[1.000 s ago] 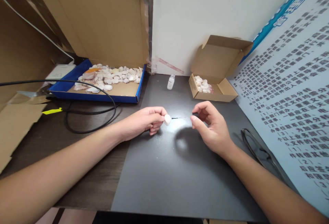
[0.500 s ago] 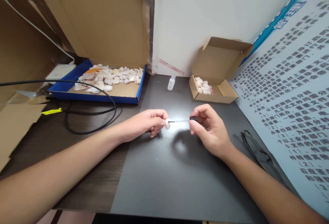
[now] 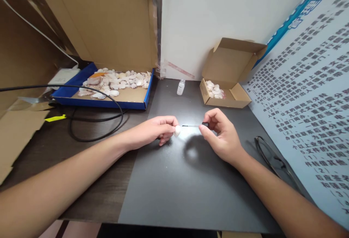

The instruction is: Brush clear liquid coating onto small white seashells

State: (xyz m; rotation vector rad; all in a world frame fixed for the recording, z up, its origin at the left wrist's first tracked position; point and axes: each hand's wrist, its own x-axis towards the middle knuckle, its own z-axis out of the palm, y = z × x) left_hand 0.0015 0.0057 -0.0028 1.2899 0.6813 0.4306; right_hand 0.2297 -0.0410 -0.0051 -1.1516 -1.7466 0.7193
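Shell [image 3: 177, 130] sits pinched in the fingertips of the left hand [image 3: 155, 130], low over the dark mat [image 3: 191, 187]. The right hand [image 3: 220, 136] pinches a black-capped stick [image 3: 193, 125], its tip at the shell. This looks like mid-dab work, which calls for a steady tip.

We log: a thin tool [image 3: 192, 125] between our right hand [image 3: 219, 138] and the shell [image 3: 177, 130] in our left hand [image 3: 155, 130], too small to identify; poster [image 3: 313, 114], cut off at right.

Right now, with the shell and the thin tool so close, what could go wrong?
1. The shell is pinched only at the tips of the left hand; a push from the tool in the right hand may knock it loose.
2. The tool's thin tip points toward the left hand and might prick it.
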